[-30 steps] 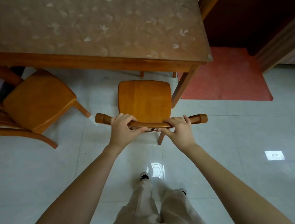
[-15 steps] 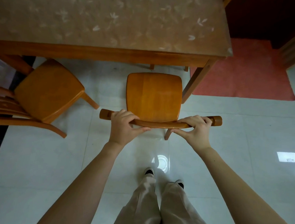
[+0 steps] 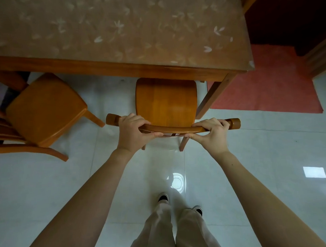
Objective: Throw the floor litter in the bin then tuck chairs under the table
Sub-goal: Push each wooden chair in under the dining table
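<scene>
Nearest: two trouser legs and dark shoe tips on pale glossy floor tiles; the legs run off the bottom edge. A round glare spot sits on the tile just ahead of the shoes, a square one off to the right. Both bare forearms reach forward, cut off at the lower corners. Left hand is wrapped over the curved top rail of the chair, fingers over the top, thumb along the near underside; right hand is clamped on the same rail near its right knob, thumb pinching from below. Fingertips on the far side of the rail are hidden. Below the rail, back slats show only as slivers between the hands; two rear legs partly visible. Chair seat lies just beyond the rail, its front edge under the table apron, front legs hidden. The table's right leg stands just beside the seat. Table top carries a brown leaf-print cover, cut off at the top and left. Second chair stands left, turned at an angle, seat clear of the table, its back cut off by the left edge. A red mat lies at right beyond the table leg. Far right corner is dark; contents hard to make out.
</scene>
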Demonstrator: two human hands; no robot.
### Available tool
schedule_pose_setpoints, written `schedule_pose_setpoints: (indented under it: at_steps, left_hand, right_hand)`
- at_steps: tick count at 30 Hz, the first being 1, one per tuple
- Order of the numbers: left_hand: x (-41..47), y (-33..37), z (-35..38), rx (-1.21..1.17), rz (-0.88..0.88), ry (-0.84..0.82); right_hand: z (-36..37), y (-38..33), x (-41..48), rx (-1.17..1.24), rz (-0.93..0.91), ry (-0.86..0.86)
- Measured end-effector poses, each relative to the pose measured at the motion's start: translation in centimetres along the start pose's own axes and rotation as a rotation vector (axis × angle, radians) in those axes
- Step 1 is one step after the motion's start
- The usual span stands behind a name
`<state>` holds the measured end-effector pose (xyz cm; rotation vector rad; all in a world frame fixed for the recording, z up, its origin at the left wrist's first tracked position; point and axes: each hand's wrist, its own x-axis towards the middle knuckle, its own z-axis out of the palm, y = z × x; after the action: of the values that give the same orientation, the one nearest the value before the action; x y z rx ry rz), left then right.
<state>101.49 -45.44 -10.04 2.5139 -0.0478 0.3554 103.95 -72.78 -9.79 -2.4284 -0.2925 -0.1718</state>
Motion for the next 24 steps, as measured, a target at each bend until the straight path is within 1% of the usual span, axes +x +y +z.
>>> schedule_pose_setpoints:
  at_steps: [9,17,24]
  left_hand:
    - [3.7,-0.6,0.7,-0.014,-0.011,-0.019]
    - [7.8,-1.0,1.6,-0.029,0.014,0.005]
    - [11.9,-1.2,2.1,-0.034,-0.004,0.002]
  right_hand:
    - [0.4,0.7,3.7,-0.003,0.000,0.013]
    - [1.0,2.1,7.8,-0.034,-0.025,0.028]
    - [1.2,3.1,11.8,-0.029,-0.037,0.008]
